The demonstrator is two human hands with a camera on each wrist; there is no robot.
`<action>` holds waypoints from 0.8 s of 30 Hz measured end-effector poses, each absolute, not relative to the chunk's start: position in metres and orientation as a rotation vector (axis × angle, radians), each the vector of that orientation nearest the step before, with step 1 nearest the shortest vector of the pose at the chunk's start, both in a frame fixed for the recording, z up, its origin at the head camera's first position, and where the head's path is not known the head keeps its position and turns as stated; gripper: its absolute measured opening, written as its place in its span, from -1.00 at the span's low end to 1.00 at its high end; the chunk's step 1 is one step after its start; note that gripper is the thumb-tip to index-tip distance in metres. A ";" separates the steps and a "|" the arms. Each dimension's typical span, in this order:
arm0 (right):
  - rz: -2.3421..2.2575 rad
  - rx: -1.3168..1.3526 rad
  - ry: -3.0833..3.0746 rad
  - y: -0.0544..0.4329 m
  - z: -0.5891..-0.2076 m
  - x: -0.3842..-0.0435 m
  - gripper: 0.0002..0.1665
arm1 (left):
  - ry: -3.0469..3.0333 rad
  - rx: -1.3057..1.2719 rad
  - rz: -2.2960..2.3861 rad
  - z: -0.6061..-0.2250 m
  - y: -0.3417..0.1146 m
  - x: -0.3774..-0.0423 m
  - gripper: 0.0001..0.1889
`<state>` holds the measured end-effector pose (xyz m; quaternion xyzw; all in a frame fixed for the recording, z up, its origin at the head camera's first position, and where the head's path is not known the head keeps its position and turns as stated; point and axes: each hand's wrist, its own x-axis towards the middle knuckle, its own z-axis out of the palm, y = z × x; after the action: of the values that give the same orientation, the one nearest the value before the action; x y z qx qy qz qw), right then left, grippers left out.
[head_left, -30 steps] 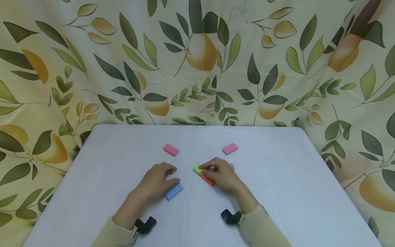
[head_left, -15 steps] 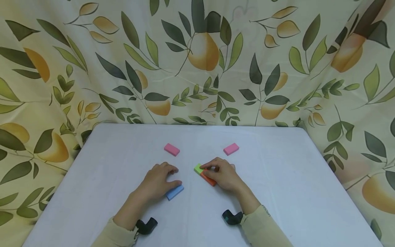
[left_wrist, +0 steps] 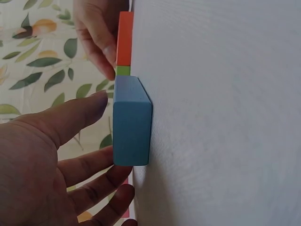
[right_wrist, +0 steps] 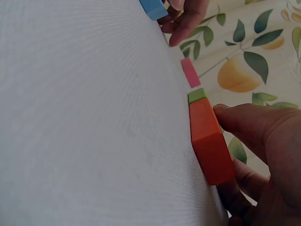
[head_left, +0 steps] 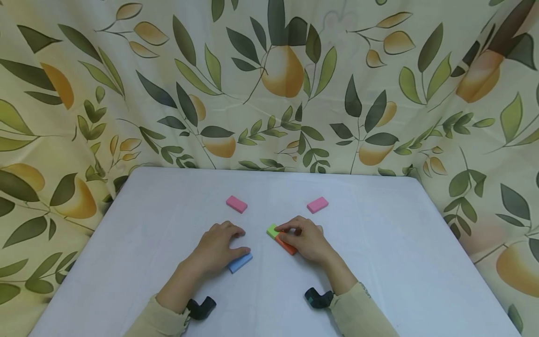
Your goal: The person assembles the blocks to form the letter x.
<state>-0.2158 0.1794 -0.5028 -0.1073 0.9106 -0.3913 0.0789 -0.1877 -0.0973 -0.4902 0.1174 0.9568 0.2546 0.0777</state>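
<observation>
In the head view, my left hand [head_left: 216,248] lies beside a blue rectangular block [head_left: 241,264], its thumb over the far edge. The left wrist view shows the thumb and fingers spread round the blue block [left_wrist: 132,134] without a grip. My right hand [head_left: 310,242] is at an orange block [head_left: 286,245] that lies end to end with a light green block [head_left: 271,230]. Its thumb is at the orange block's top and its index fingertip over the green one. In the right wrist view, the thumb meets the edge of the orange block [right_wrist: 211,155]; other fingers are partly hidden behind it.
Two pink blocks lie farther back on the white table [head_left: 379,234], a left pink block [head_left: 236,204] and a right pink block [head_left: 317,205]. A curtain [head_left: 252,117] with a fruit and leaf print hangs behind the table's back edge.
The left thumb has shifted slightly over the blue block and covers more of it. The head view has drifted a little; the right hand and the other blocks look unchanged.
</observation>
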 end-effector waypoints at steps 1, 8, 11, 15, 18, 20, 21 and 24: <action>-1.170 -0.318 2.727 0.180 -0.503 -0.216 -0.76 | 2.865 0.351 0.764 -0.490 -0.097 -0.188 -0.49; -1.168 -0.308 2.730 0.181 -0.504 -0.215 -0.77 | 2.853 0.338 0.776 -0.487 -0.095 -0.187 -0.50; -1.166 -0.305 2.729 0.182 -0.504 -0.215 -0.77 | 2.849 0.349 0.773 -0.486 -0.095 -0.186 -0.53; -1.171 -0.319 2.729 0.182 -0.505 -0.216 -0.78 | 2.839 0.352 0.762 -0.483 -0.096 -0.186 -0.52; -1.176 -0.327 2.728 0.181 -0.505 -0.217 -0.78 | 2.828 0.349 0.751 -0.482 -0.097 -0.187 -0.49; -1.179 -0.330 2.725 0.181 -0.505 -0.217 -0.78 | 2.819 0.346 0.751 -0.482 -0.097 -0.187 -0.48; -1.178 -0.329 2.725 0.181 -0.505 -0.218 -0.79 | 2.816 0.347 0.751 -0.482 -0.097 -0.188 -0.48; -1.176 -0.331 2.724 0.181 -0.505 -0.218 -0.78 | 2.815 0.343 0.755 -0.483 -0.098 -0.189 -0.48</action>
<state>-0.2183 0.1805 -0.5045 -0.1106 0.9097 -0.3927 0.0779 -0.1886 -0.0977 -0.4826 0.1161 0.9541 0.2560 0.1034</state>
